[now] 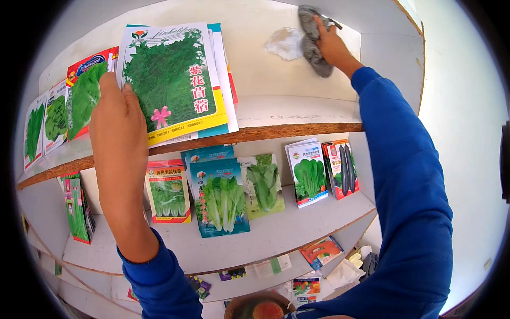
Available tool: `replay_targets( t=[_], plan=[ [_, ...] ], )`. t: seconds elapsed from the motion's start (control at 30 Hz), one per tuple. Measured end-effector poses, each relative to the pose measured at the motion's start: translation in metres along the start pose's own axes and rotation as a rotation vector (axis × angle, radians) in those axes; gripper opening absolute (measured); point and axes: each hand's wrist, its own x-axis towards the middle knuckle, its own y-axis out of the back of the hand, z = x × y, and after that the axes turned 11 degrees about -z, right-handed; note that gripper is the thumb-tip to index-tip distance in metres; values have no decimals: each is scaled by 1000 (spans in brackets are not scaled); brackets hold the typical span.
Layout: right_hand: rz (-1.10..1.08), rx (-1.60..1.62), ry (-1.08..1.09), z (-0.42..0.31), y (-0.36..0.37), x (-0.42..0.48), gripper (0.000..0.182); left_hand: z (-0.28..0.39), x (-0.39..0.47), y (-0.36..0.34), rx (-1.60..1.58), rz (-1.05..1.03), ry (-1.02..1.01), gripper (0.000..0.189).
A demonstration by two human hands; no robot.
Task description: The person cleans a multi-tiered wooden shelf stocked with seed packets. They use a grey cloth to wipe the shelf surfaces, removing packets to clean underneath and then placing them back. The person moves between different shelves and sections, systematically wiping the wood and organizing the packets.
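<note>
My left hand [119, 107] grips the left edge of several seed packets [167, 79], fanned slightly and tilted. The front packet pictures a dense green leafy plant with a pink bow and a yellow lower band. They are in front of the upper shelf's wooden edge [255, 131]. At the far right end of that shelf my right hand [334, 46] presses a crumpled grey cloth [312, 52] against the pale back panel [255, 75]. A whitish patch [283, 43] shows on the panel beside the cloth.
Left on the upper shelf stand lettuce seed packets [85, 95] and other packets [55, 115]. The shelf below [271, 235] holds cabbage packets [221, 199], greens packets [310, 171] and eggplant packets [343, 167]. Lower down are loose packets [322, 251] and a round brown object [259, 305].
</note>
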Motion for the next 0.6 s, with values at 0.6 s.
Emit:
replay_targets(
  t=[0.6],
  plan=[
    [-583,-193,572,-24,18,-74,91,-8,2,-4,-19,22,-9,24]
  ],
)
